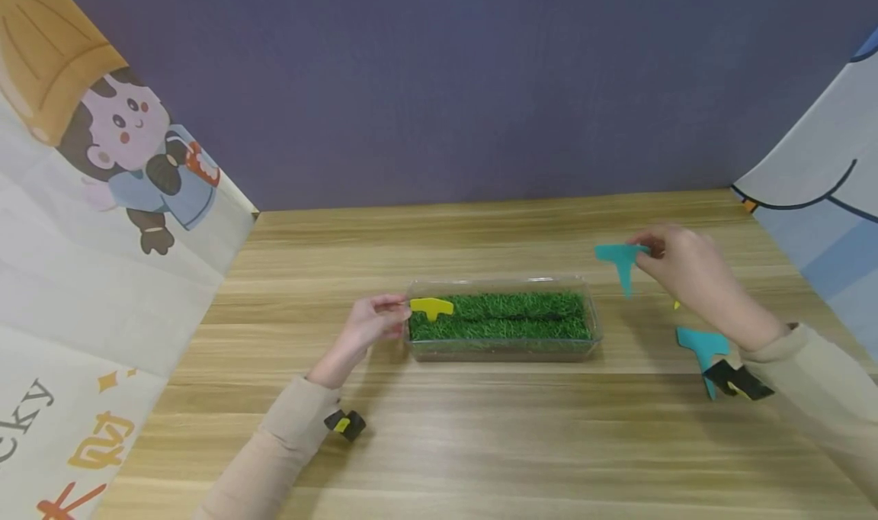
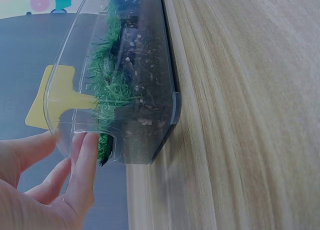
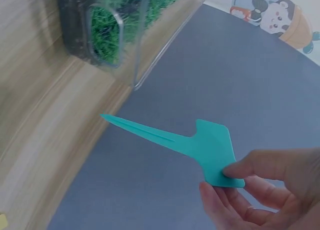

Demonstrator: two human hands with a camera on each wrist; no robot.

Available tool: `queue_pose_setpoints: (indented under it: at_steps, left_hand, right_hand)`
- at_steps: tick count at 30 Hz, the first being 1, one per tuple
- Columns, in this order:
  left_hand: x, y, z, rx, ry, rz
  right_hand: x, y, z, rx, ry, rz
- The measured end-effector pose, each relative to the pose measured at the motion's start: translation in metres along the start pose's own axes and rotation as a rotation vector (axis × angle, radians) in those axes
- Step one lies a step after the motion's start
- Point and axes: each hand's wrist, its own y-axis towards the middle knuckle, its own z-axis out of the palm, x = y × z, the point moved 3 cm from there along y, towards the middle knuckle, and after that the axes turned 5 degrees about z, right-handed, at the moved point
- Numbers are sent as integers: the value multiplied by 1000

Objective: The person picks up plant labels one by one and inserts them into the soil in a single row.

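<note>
In a clear plastic box (image 1: 506,347), green artificial-looking grass (image 1: 514,304) stands over dark soil. A yellow T-shaped plant label (image 1: 431,306) is upright in the grass at the left end. My left hand (image 1: 370,323) holds that end of the box, thumb at the rim and fingers (image 2: 86,162) against the end wall. Beyond the box's right end, my right hand (image 1: 686,264) pinches a teal T-shaped plant label (image 3: 216,152) by its wide head, thumb on the face. Its stem points down in the head view, above the table.
Another teal plant label (image 1: 706,345) lies on the wooden table (image 1: 480,444), partly behind the right wrist's black strap piece (image 1: 737,380). A small yellow tip (image 1: 677,305) shows beside the right forearm. A dark blue panel (image 1: 439,85) stands behind the table.
</note>
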Motion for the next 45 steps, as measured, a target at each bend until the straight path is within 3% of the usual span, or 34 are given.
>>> queue_pose_setpoints:
  at_steps: [9, 17, 31, 45]
  left_hand:
    - [1, 0, 0, 5, -2, -3]
    - [1, 1, 0, 4, 0, 2]
    - [1, 0, 0, 3, -6, 2]
    - [-2, -1, 0, -11, 9, 0]
  right_hand:
    - [16, 2, -1, 28, 74, 53]
    - [31, 5, 4, 65, 152, 39]
    - [55, 11, 24, 216, 231, 68]
    - [75, 18, 45, 245, 294, 33]
